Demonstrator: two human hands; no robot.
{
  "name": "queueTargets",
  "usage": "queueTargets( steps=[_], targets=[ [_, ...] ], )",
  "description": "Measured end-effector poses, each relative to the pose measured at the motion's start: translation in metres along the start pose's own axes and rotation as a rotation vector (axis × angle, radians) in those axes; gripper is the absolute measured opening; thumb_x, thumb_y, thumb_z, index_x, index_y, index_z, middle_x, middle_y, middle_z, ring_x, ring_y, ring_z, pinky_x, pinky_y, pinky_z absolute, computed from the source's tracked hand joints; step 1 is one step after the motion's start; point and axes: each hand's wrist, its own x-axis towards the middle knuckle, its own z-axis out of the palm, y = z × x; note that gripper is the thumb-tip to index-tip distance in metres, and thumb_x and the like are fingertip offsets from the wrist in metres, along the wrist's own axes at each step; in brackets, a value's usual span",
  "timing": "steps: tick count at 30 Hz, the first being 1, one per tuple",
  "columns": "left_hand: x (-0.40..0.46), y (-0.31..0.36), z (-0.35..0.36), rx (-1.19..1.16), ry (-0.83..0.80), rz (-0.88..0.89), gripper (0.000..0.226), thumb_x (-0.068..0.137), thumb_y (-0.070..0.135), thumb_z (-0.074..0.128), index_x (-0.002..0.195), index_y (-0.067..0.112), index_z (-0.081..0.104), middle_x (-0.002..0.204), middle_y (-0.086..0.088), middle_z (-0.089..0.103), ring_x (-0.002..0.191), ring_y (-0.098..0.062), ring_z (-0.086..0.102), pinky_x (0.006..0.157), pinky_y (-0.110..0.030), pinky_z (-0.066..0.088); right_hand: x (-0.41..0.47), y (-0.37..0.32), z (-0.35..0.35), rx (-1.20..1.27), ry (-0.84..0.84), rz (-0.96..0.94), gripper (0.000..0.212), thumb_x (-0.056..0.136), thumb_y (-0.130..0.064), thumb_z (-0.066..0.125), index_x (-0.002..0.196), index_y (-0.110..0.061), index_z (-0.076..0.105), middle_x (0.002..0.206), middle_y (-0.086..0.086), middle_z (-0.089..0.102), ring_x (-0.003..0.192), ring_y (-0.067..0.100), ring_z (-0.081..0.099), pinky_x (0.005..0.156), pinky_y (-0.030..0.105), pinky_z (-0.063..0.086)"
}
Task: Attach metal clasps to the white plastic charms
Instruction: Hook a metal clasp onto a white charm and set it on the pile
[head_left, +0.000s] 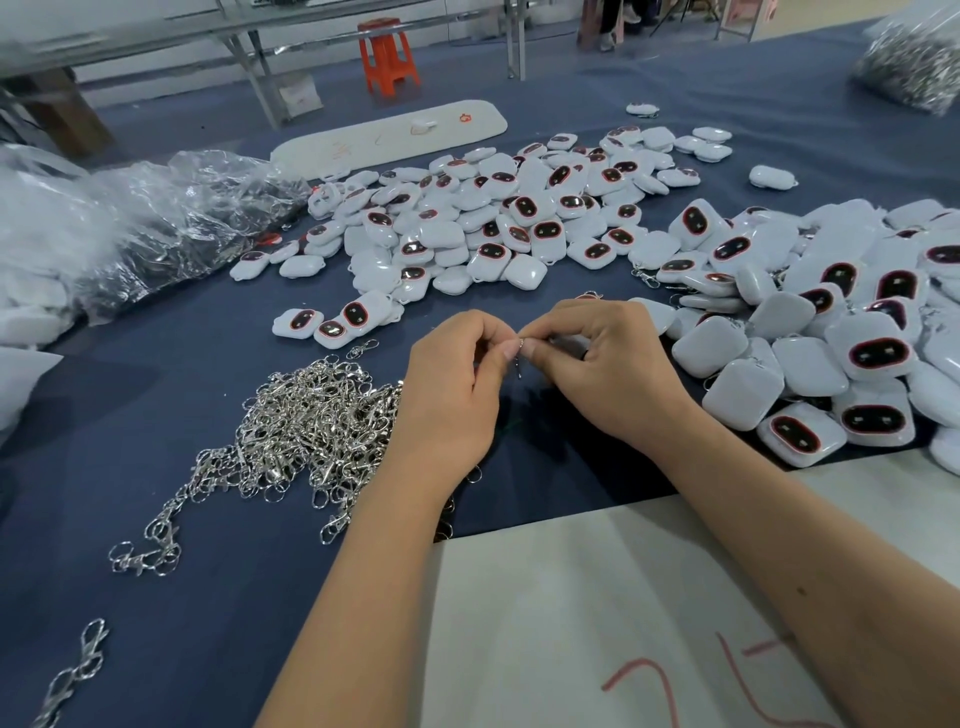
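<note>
Bright, even overhead light, soft shadows, blurred far edges, wide-angle bending at corners.

white charms (498, 218) heaped, silver clasps (306, 415) piled

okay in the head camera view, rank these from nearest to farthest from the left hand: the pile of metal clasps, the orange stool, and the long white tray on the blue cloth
From the left hand:
1. Pile of metal clasps, right beside that hand, on its left on the blue cloth.
2. Long white tray, well beyond the spread of white charms, toward the table's far side.
3. Orange stool, farthest, on the floor past the table.
</note>
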Motion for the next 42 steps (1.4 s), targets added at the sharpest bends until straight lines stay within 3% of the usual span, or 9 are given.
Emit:
queueTargets(
  steps=[5, 9, 17, 24, 29, 31, 35, 39, 42],
  targets=[
    [-0.001, 0.001, 0.003, 0.047, -0.011, 0.010, 0.012, 0.099, 0.008, 0.058, 0.089, 0.012, 0.064, 0.081, 0.008, 0.062, 0.079, -0.012, 0.058, 0.073, -0.026, 0.047, 0.000, -0.002, -0.002, -0.016, 0.018, -0.030, 0.010, 0.089, -0.006, 0.078, 0.089, -0.013, 0.084, 0.078, -0.004, 0.074, 0.077, 0.010, 0.064, 0.079, 0.028, 0.050],
    [0.000, 0.002, 0.005, 0.063, 0.047, 0.013, 0.012, 0.100, 0.009, 0.057, 0.090, 0.013, 0.063, 0.082, 0.009, 0.063, 0.081, -0.013, 0.059, 0.072, -0.021, 0.044, -0.001, -0.003, -0.001, -0.025, 0.067, -0.076, 0.008, 0.089, -0.006, 0.078, 0.085, -0.011, 0.082, 0.074, -0.007, 0.070, 0.073, 0.006, 0.061, 0.075, 0.027, 0.049],
    [0.001, 0.005, 0.009, -0.006, 0.120, 0.064, 0.014, 0.098, 0.007, 0.058, 0.087, 0.013, 0.065, 0.077, 0.005, 0.066, 0.078, -0.019, 0.065, 0.077, -0.047, 0.054, -0.003, -0.004, -0.003, 0.019, 0.120, -0.106, 0.010, 0.090, -0.002, 0.076, 0.084, -0.009, 0.081, 0.072, -0.008, 0.065, 0.070, 0.009, 0.062, 0.072, 0.021, 0.047],
    [-0.002, 0.009, 0.011, 0.034, 0.186, 0.065, 0.013, 0.097, 0.006, 0.058, 0.087, 0.011, 0.063, 0.079, 0.008, 0.063, 0.078, -0.012, 0.059, 0.071, -0.027, 0.046, -0.003, -0.004, -0.002, 0.078, 0.092, -0.103, 0.011, 0.094, -0.004, 0.074, 0.087, -0.009, 0.081, 0.075, 0.002, 0.067, 0.068, 0.016, 0.064, 0.069, 0.026, 0.051],
    [0.000, 0.008, 0.009, 0.094, 0.175, 0.093, 0.011, 0.098, 0.005, 0.055, 0.089, 0.009, 0.061, 0.085, 0.001, 0.062, 0.081, -0.018, 0.057, 0.076, -0.040, 0.048, 0.000, 0.004, 0.000, 0.280, 0.112, 0.092, 0.001, 0.097, -0.015, 0.070, 0.097, -0.016, 0.069, 0.079, -0.009, 0.067, 0.061, 0.013, 0.066, 0.057, 0.020, 0.048],
    [-0.001, 0.006, 0.007, 0.101, 0.155, 0.111, 0.012, 0.098, 0.002, 0.053, 0.090, 0.007, 0.060, 0.087, -0.002, 0.063, 0.084, -0.023, 0.060, 0.078, -0.047, 0.049, 0.002, 0.012, 0.000, 0.411, 0.172, 0.255, 0.012, 0.096, -0.013, 0.064, 0.104, -0.018, 0.056, 0.080, -0.009, 0.066, 0.063, 0.012, 0.063, 0.056, 0.024, 0.047],
    [-0.001, 0.005, 0.006, 0.096, 0.077, 0.103, 0.013, 0.099, 0.005, 0.051, 0.090, 0.009, 0.060, 0.088, -0.001, 0.064, 0.086, -0.024, 0.064, 0.080, -0.048, 0.051, 0.006, 0.018, -0.001, 0.549, 0.184, 0.337, 0.027, 0.094, 0.002, 0.066, 0.114, -0.011, 0.053, 0.096, 0.008, 0.071, 0.076, 0.015, 0.075, 0.061, 0.025, 0.052],
    [-0.001, 0.006, 0.008, 0.116, -0.005, 0.119, 0.013, 0.097, 0.003, 0.052, 0.088, 0.011, 0.058, 0.086, -0.001, 0.062, 0.084, -0.025, 0.061, 0.078, -0.050, 0.049, 0.007, 0.017, 0.000, 0.618, 0.145, 0.328, 0.020, 0.094, -0.016, 0.076, 0.109, -0.009, 0.064, 0.069, 0.002, 0.068, 0.052, 0.016, 0.062, 0.043, 0.023, 0.042],
    [-0.002, 0.007, 0.009, 0.118, -0.026, 0.129, 0.013, 0.096, 0.002, 0.053, 0.087, 0.012, 0.057, 0.084, 0.000, 0.062, 0.083, -0.024, 0.059, 0.077, -0.048, 0.048, 0.006, 0.018, 0.001, 0.517, 0.177, 0.297, 0.010, 0.096, -0.026, 0.072, 0.092, -0.017, 0.072, 0.058, -0.005, 0.057, 0.049, 0.011, 0.046, 0.045, 0.023, 0.036]
  ],
)
